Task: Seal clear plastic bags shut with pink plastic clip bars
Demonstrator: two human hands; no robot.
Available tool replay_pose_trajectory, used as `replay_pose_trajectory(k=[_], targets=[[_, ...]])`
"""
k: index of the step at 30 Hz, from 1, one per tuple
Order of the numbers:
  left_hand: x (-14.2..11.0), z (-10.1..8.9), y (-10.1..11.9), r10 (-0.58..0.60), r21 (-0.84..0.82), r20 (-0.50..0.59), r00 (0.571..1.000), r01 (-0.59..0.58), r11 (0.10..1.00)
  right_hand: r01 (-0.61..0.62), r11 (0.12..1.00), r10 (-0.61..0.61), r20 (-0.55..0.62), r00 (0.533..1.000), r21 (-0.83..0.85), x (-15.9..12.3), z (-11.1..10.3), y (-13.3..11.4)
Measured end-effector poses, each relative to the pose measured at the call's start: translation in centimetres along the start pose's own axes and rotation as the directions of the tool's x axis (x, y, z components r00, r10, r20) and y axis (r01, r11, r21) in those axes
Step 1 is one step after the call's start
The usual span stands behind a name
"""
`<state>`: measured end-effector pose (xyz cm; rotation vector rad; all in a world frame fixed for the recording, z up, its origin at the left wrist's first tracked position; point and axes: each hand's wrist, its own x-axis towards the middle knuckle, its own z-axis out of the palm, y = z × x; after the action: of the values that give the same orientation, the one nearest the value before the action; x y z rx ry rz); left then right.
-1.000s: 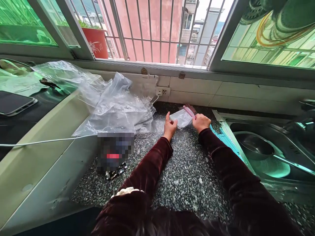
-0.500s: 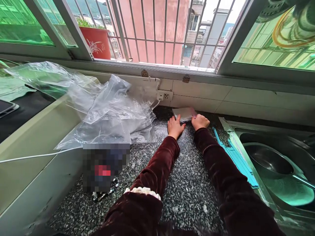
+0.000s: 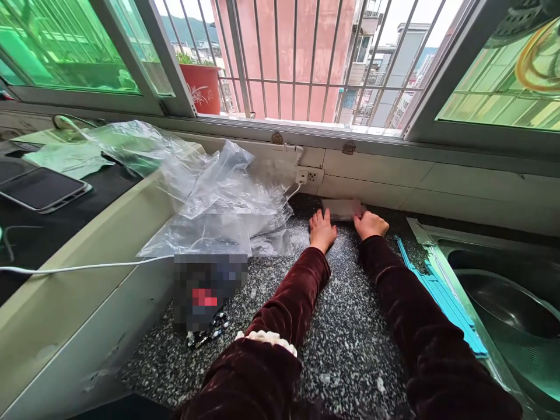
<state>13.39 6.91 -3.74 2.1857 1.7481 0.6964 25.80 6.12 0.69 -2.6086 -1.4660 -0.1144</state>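
A small clear plastic bag with a pink strip along its right end lies at the back of the speckled counter, near the tiled wall. My left hand rests with fingers spread at the bag's near left edge, touching it. Closed at the pink end, my right hand pinches the bag there; its fingertips are partly hidden. To the left, a heap of large clear plastic bags spreads over the counter and a pale ledge.
Several turquoise strips lie beside the sink on the right. A pan sits in that sink. A white cable crosses on the left toward a blurred dark item. A phone lies at far left.
My left hand has gone from raised thumb and finger to lying spread at the bag's edge. The bag now looks flatter and straighter. My right hand keeps its grip while the view has shifted.
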Motion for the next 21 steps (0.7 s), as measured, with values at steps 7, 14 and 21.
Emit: replay_pose_trajectory(k=[7,14,21], targets=[[-2.7,-1.7,-1.6,0.021,-0.028,-0.011,1.0,-0.022,0.999,0.11,0.994,-0.109,-0.085,0.99,0.003,-1.6,-1.5,-1.2],[-4.0,-8.7,-3.1,0.032,-0.021,-0.167,0.985,-0.036,0.999,0.406,0.914,-0.394,-0.187,0.9,0.027,-4.6,-2.6,-6.4],[-4.9,-18.4,-8.2,0.096,0.332,-0.17,0.981,-0.035,0.943,0.681,0.732,-0.653,-0.256,0.713,0.032,-9.2,-2.6,-14.1]])
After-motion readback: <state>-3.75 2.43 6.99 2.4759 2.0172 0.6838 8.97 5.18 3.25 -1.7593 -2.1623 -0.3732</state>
